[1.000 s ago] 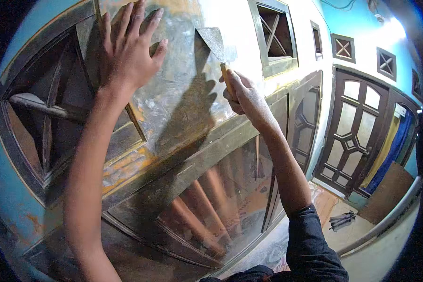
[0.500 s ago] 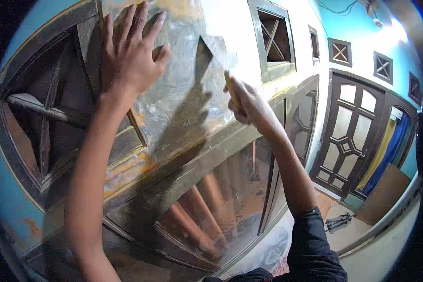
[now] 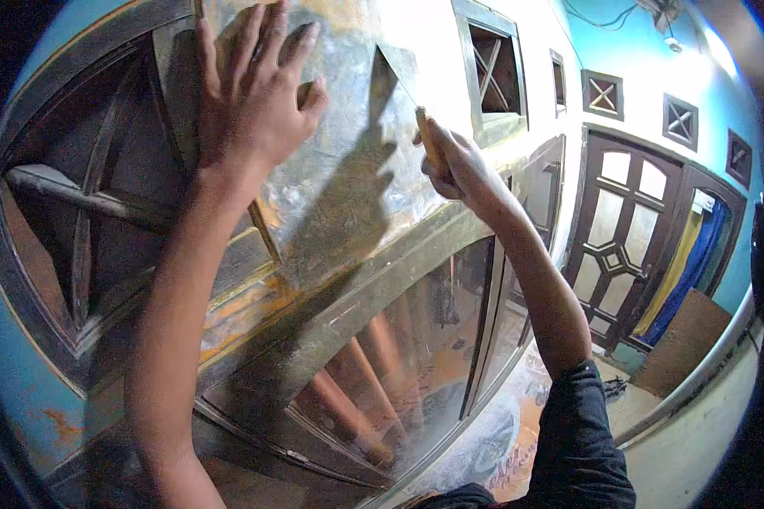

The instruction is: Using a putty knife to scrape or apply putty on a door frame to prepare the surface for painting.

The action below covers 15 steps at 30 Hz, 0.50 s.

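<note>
My left hand (image 3: 263, 106) lies on the wall with its fingers spread, beside the dark wooden frame of a vent opening (image 3: 85, 187). In my right hand (image 3: 458, 165) is a putty knife (image 3: 403, 72), its wooden handle wrapped by my fingers. The broad blade points up and to the left, close to the patchy wall (image 3: 327, 85), and casts a sharp shadow there. Whether the whole blade edge touches the wall, I cannot tell. Grey, white and orange patches mark the wall between my hands.
Below my hands runs a wooden window frame (image 3: 373, 280) with a glass pane and brownish curtains behind. A smaller crossed vent (image 3: 494, 72) sits to the upper right. Farther right stand a dark panelled door (image 3: 615, 242), a blue curtain (image 3: 692, 271) and a leaning brown board (image 3: 683, 343).
The view has shifted a little. My right hand and the putty knife appear slightly higher; my left hand stays spread on the wall.
</note>
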Each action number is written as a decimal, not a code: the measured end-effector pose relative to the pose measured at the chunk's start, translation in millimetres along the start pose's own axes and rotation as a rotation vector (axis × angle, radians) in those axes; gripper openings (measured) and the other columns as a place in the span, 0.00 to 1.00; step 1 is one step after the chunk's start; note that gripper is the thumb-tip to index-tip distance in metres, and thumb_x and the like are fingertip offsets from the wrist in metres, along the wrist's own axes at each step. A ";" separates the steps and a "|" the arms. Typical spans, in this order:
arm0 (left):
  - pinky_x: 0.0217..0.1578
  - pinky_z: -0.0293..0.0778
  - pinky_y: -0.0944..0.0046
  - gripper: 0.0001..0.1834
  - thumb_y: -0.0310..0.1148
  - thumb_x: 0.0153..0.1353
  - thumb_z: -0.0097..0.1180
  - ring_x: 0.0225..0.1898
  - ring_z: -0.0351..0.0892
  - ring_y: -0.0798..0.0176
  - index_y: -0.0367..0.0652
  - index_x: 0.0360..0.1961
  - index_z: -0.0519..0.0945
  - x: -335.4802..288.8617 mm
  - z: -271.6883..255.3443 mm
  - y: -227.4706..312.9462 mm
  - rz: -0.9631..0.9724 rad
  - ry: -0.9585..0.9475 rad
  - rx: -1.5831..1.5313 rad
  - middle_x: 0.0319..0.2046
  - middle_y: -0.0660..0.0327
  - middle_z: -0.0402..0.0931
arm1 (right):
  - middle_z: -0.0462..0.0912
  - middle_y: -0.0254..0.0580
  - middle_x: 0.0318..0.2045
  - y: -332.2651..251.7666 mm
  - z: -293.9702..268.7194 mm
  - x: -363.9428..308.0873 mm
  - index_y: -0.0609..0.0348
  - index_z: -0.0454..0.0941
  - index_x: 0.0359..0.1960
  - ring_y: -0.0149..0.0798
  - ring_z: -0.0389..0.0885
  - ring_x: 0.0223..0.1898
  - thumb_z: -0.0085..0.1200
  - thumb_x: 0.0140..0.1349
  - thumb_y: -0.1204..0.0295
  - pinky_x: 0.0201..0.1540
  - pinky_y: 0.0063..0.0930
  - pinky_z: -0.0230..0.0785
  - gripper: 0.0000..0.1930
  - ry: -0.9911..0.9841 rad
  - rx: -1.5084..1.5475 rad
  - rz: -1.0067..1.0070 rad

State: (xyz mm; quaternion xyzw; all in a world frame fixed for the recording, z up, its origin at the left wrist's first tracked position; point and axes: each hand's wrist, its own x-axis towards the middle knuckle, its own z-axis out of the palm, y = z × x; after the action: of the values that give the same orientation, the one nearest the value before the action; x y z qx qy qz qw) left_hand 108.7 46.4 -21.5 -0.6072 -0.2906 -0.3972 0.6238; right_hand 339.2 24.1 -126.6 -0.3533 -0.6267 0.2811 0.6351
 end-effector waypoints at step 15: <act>0.68 0.33 0.33 0.29 0.46 0.59 0.52 0.72 0.48 0.57 0.59 0.63 0.70 -1.9 12.0 -1.5 -0.060 0.020 -0.117 0.70 0.62 0.55 | 0.59 0.23 0.14 -31.1 -11.3 19.8 0.60 0.69 0.45 0.20 0.51 0.08 0.39 0.71 0.49 0.11 0.19 0.43 0.23 -0.053 0.022 -0.072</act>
State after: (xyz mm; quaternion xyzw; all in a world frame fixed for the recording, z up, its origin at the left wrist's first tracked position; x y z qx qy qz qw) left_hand 107.8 58.7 -21.1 -0.6296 -0.2788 -0.4381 0.5779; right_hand 348.9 20.4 -89.5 -0.3161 -0.6524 0.2740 0.6319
